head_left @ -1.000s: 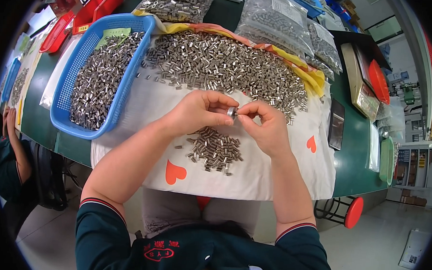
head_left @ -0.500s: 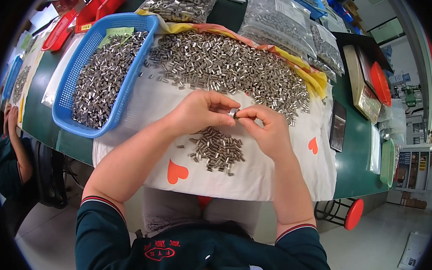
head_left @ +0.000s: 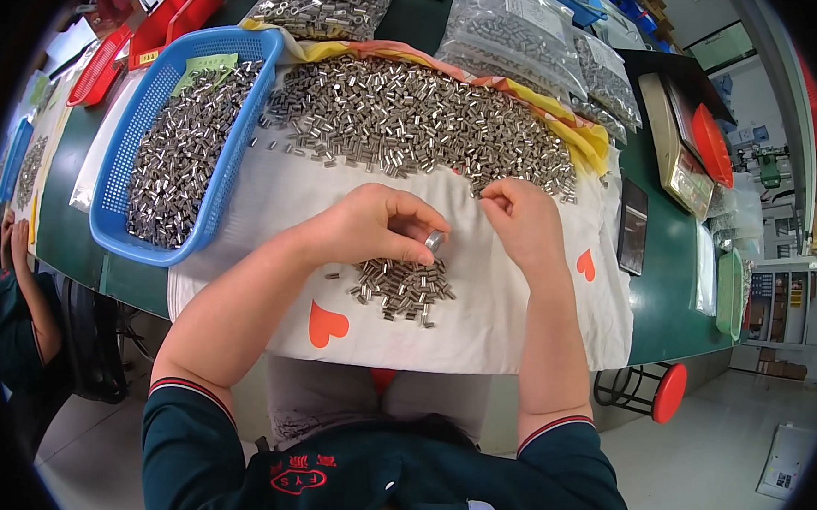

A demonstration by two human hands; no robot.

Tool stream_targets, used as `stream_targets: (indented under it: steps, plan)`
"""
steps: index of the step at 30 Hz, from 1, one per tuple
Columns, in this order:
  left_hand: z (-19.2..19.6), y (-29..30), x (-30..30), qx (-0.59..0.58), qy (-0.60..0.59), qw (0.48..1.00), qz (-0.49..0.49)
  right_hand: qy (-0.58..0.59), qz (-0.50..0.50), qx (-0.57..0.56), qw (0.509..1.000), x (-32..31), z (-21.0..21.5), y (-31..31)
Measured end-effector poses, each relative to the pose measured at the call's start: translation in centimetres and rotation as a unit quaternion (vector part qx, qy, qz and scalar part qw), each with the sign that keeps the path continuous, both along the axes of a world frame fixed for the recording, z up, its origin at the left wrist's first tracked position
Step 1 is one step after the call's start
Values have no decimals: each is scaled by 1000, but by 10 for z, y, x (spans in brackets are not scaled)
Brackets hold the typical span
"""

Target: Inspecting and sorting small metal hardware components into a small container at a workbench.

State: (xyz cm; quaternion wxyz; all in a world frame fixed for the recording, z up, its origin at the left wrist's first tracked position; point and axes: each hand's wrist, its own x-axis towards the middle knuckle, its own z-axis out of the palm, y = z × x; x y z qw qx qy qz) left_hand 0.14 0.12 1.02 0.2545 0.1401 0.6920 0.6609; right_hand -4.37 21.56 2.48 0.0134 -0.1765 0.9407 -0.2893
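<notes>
My left hand [head_left: 380, 224] is closed, pinching a short shiny metal cylinder [head_left: 435, 241] between thumb and fingertips, just above a small heap of little metal sleeves [head_left: 402, 290]. My right hand [head_left: 526, 226] has its thumb and forefinger pressed together at the near edge of a wide pile of the same sleeves [head_left: 379, 115]. What sits between those fingertips, if anything, is too small to make out. Both piles lie on a white cloth [head_left: 240, 292] printed with orange hearts.
A blue plastic basket [head_left: 107, 193] full of metal sleeves stands at the left. Clear bags of metal parts [head_left: 508, 39] lie behind a rolled yellow-red cloth [head_left: 591, 152]. A dark phone-like slab [head_left: 633, 227] rests at the right. Another person's arm [head_left: 33, 277] shows at far left.
My right hand has parted from the left and moved up and right to the large pile's edge. The left hand keeps the cylinder, a little lower than before.
</notes>
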Motion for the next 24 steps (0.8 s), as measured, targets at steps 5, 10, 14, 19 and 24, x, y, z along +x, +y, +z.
stream_targets:
  steps: [5,10,14,19,24]
  plan:
    - [-4,0,-1,46,-15,999,17,56,17,63,996,2,-7,-2]
    - [-9,-2,-5,99,-43,992,70,45,33,-23,998,10,1,-14]
    - [-12,0,-5,133,-58,984,100,-103,57,-221,968,22,9,-22]
    - [-14,-1,-6,128,-52,986,95,-86,102,-237,962,25,6,-24]
    - [-13,3,-4,75,-15,989,125,163,138,-134,968,27,-4,-30]
